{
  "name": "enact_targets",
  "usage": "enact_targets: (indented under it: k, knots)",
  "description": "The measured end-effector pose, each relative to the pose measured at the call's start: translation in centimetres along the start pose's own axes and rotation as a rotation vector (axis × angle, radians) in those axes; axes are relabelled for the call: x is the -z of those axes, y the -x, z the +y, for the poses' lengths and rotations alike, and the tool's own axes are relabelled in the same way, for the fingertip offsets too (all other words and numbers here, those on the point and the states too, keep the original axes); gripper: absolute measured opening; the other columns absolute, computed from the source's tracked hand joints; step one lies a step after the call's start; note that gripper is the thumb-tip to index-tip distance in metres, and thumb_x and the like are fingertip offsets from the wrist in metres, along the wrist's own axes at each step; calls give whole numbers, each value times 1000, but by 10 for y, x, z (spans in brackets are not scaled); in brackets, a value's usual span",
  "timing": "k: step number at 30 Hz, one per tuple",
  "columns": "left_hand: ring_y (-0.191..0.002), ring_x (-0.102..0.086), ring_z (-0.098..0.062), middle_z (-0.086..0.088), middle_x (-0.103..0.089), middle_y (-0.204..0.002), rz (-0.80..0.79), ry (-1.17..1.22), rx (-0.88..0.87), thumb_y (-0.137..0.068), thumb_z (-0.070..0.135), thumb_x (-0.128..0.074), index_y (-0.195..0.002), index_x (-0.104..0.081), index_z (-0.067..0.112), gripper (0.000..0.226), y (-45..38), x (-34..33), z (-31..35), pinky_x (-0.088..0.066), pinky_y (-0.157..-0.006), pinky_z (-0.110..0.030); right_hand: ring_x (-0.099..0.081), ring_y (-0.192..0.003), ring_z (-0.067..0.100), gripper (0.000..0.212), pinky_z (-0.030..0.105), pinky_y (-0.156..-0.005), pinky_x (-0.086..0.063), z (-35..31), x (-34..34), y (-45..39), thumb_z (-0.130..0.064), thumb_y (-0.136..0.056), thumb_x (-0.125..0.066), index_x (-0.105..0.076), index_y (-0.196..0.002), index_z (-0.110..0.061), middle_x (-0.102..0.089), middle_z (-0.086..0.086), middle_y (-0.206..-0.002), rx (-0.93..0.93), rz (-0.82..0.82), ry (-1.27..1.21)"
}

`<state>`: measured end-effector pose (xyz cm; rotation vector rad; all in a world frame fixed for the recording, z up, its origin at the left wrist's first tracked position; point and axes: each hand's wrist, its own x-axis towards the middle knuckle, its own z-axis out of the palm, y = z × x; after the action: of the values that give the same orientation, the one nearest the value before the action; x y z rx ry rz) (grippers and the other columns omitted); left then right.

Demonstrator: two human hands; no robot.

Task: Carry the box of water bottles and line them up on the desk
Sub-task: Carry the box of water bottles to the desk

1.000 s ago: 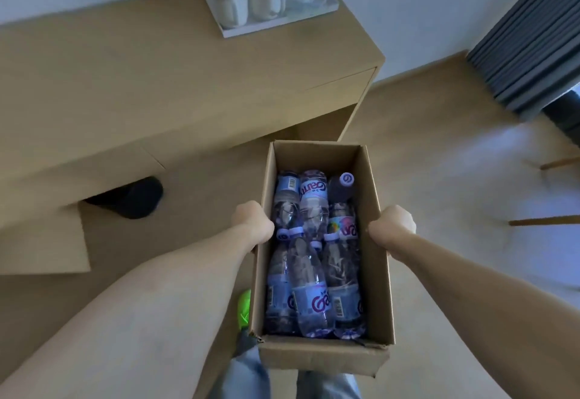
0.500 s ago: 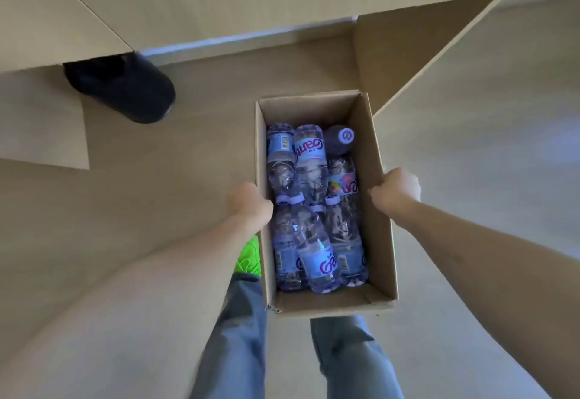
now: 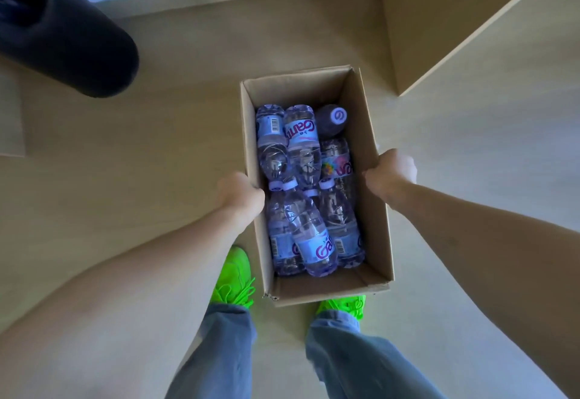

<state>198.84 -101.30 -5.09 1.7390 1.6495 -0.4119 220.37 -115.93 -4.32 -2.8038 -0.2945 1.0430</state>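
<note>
While the cardboard box (image 3: 370, 160) of water bottles (image 3: 309, 235) sits between them, left hand (image 3: 240, 194) and right hand (image 3: 390, 172) clench its long walls; black bin (image 3: 62, 28) far-left, desk panel (image 3: 455, 15) ahead.

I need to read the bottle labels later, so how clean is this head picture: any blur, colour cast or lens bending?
Head view: the water bottles in the cardboard box look sharp but carry a bluish-purple cast; the forearms and the black cylinder at the edges are soft and stretched by the wide lens; the left hand and right hand are slightly soft.
</note>
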Motion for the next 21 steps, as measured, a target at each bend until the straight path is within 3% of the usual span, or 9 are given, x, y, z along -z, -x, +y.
enact_targets:
  k: [8,14,18,21]
  knots:
    - [-73,-65,-33,-10,-61,-71,24,-55,25,-83,15,-67,-62,-47,10,29,-32,-43,-4,-44,-56,-29,-61,-76,32,14,31,-65,-52,13,-38,-42,-19,-83,-69,-62,-86,-7,-58,11,-78,12,12,7]
    - [-85,-67,-39,-19,-61,-73,-3,33,57,-84,10,-66,-60,-42,11,34,-38,-57,-14,-54,-68,-44,-54,-59,26,12,28,-57,-45,19,-49,-45,-17,-82,-65,-63,-76,-6,-55,7,-66,1,2,1]
    - [-87,-67,-40,-16,-58,-71,-25,72,96,-81,9,-67,-62,-44,11,31,-39,-57,-15,-51,-63,-40,-57,-68,30,18,30,-60,-46,21,-52,-39,-25,-87,-65,-64,-80,-9,-55,6,-68,2,-10,3]
    - [-89,-67,-39,-22,-67,-89,-38,87,130,-81,15,-66,-77,-55,6,15,-33,-53,-14,-55,-74,-41,-58,-75,32,18,31,-64,-47,23,-51,-29,-26,-89,-61,-64,-83,-9,-65,13,-83,-2,8,11]
